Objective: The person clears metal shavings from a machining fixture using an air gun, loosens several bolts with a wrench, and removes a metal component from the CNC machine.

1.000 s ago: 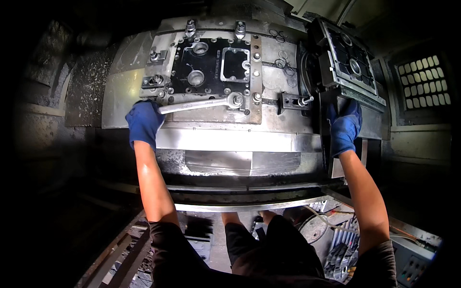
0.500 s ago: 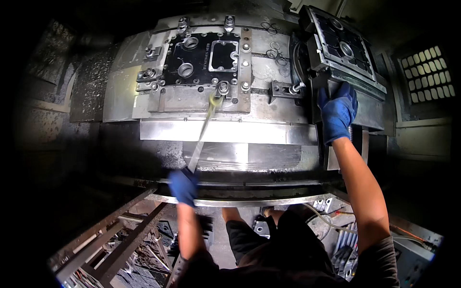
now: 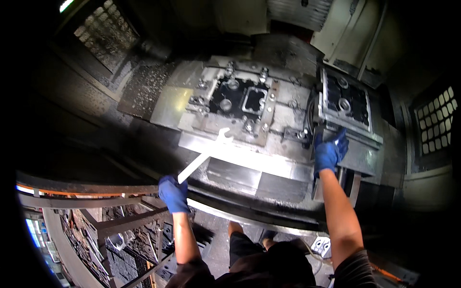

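Note:
Gripped in my blue-gloved left hand [image 3: 174, 194] is a long open-end wrench [image 3: 196, 165], its jaw end raised toward the machine bed. That jaw is apart from the nearest clamp nut [image 3: 248, 126], which stands at the front edge of a black plate [image 3: 240, 108] with round holes and a rectangular cutout. Several bolted clamps surround this plate. My right hand [image 3: 329, 154], also in a blue glove, leans with stretched fingers on the front of a metal block [image 3: 361, 152]. Above that block sits a second black part in a silver frame [image 3: 344, 118].
A bright metal ledge [image 3: 269, 164] runs along the front of the bed. One more clamp [image 3: 297, 133] stands between the two workpieces. Below left, a metal rack [image 3: 120, 222] holds tools and parts. Grated windows [image 3: 436, 117] flank the enclosure.
The wrench has come off the front clamp nut and been drawn back toward me. My head view has turned and shifted left. My right hand stays on the block.

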The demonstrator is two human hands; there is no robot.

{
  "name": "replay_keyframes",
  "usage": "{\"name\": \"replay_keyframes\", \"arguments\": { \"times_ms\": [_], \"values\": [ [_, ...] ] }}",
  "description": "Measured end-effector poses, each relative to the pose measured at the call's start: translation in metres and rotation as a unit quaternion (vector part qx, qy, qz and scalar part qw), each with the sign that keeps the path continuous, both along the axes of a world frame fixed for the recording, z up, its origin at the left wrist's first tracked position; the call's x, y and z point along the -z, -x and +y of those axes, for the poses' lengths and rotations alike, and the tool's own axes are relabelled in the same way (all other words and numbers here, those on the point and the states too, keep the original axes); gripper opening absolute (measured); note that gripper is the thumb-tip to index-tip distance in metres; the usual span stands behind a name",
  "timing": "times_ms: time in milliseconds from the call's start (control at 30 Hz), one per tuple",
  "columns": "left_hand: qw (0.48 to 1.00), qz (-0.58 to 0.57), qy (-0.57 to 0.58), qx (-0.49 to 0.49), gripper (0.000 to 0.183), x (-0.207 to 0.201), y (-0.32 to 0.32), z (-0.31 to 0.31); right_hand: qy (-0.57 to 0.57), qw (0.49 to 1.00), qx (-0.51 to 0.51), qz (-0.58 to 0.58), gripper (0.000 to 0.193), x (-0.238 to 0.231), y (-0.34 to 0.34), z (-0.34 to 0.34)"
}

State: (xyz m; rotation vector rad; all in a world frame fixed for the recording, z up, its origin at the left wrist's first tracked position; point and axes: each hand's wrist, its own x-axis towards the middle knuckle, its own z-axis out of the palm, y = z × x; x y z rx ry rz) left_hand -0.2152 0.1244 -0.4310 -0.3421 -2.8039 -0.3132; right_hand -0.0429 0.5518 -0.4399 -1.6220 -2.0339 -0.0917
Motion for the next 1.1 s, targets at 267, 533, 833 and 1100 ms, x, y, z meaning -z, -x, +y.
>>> {"name": "replay_keyframes", "arguments": {
  "times_ms": [267,533,833,1100],
  "values": [
    [0.991,-0.069,0.113,0.021,0.027,-0.036,0.255,0.107,-0.038,0.997,-0.027,-0.060,0.076,-0.001,-0.003,0.006],
    [0.973,-0.109,0.168,0.117,0.024,0.016,0.398,0.182,-0.034,0.996,-0.028,-0.076,0.074,-0.001,-0.001,0.010],
    [0.944,-0.111,0.188,0.249,0.027,0.024,0.481,0.232,0.059,0.997,-0.028,-0.049,0.081,-0.007,0.006,0.004],
    [0.919,-0.102,0.232,0.303,0.025,0.084,0.525,0.250,0.027,0.995,-0.075,-0.057,0.078,-0.003,0.002,0.007]
  ]
}}
